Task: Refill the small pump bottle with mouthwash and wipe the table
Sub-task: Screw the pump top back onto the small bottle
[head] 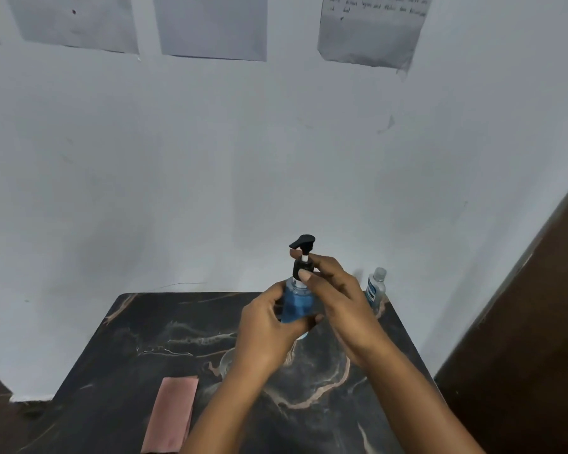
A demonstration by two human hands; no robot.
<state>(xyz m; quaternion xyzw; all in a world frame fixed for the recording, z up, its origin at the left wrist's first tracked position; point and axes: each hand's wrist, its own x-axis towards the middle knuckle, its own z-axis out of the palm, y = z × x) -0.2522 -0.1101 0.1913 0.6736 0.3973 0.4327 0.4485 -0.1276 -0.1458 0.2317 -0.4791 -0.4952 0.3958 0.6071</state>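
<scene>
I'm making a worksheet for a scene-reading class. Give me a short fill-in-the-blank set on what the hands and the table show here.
1. The left hand grips the body of the pump bottle, whose liquid is ___ in colour.
2. The right hand pinches the bottle's black ___ collar, below the pump head.
3. The folded pink cloth lies on the dark marble table, to the ___ of the person's forearms.
4. The clear mouthwash bottle stands at the table's far ___ corner.

Missing words: blue; pump; left; right
</scene>
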